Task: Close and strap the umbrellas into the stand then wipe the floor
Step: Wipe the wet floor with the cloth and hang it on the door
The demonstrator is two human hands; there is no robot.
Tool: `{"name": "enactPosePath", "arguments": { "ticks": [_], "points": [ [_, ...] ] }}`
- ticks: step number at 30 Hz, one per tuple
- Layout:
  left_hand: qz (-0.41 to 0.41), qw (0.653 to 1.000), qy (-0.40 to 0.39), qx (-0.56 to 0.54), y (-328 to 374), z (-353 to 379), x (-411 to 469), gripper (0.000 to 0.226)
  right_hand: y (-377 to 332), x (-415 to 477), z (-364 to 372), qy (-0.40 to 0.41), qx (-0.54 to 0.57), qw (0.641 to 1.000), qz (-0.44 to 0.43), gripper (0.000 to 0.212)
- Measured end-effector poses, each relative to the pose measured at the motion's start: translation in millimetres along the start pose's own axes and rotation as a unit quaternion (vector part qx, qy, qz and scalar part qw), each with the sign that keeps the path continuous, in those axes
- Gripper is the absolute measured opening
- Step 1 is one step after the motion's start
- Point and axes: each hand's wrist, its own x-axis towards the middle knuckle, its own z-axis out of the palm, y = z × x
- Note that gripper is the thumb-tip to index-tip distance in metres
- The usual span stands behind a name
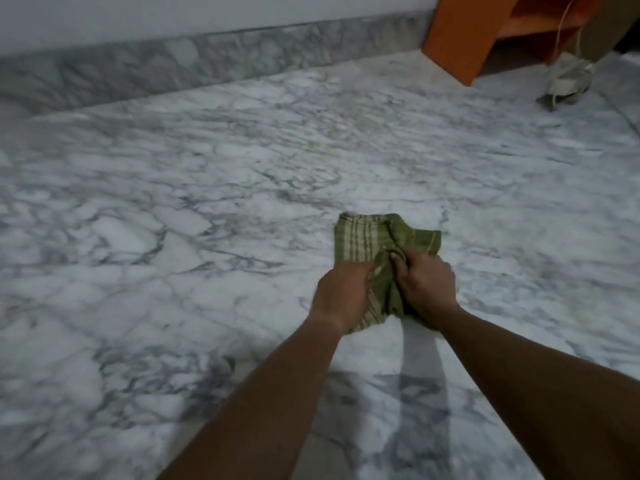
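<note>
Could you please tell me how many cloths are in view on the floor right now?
1. The green striped cloth lies bunched on the marble floor under both hands, right of centre. No other shows.

Indoor room, most likely a home. Evidence: white marble floor (207, 188) with grey veining, matching marble skirting (214, 60) along a plain pale wall (173, 12), an orange wooden furniture piece (464, 36) at the far corner, and a white cable (562, 29) trailing to the floor beside it.

Dim, cool indoor light, soft arm shadows, edges blurred, perhaps motion-smeared
</note>
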Motion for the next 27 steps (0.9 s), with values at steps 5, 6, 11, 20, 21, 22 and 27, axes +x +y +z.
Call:
{"name": "enactPosePath", "arguments": {
  "ticks": [5, 6, 11, 20, 21, 22, 27],
  "points": [
    [-0.064, 0.995, 0.051, -0.061, -36.3, -132.4, -23.7, 0.045, -116.7, 22.0, -54.7, -0.153, 0.164, 0.974, -0.019, 0.038],
    [-0.069, 0.994, 0.055, -0.058, -42.6, -168.5, -34.6, 0.048, -146.8, 22.3, -69.2, -0.184, 0.183, 0.965, -0.025, 0.04],
    [-0.139, 0.988, 0.05, -0.056, -38.8, -360.9, -105.3, 0.046, -301.2, -13.2, -176.5, -0.363, 0.225, 0.898, -0.107, 0.069],
    [-0.262, 0.95, 0.109, 0.13, 107.2, -771.3, -297.0, 0.031, -610.8, -90.1, -494.6, -0.38, 0.071, 0.833, -0.395, 0.043],
    [-0.276, 0.94, 0.137, 0.146, 132.6, -817.0, -331.3, 0.038, -648.4, -100.6, -539.0, -0.389, 0.086, 0.823, -0.406, 0.032],
    [-0.287, 0.932, 0.164, 0.149, 157.7, -859.3, -366.9, 0.048, -684.7, -114.4, -583.0, -0.39, 0.095, 0.812, -0.424, 0.022],
    [-0.339, 0.876, 0.211, 0.272, 268.4, -1024.6, -566.9, 0.085, -858.4, -237.4, -783.1, -0.421, 0.105, 0.751, -0.497, 0.019]
  ]
}}
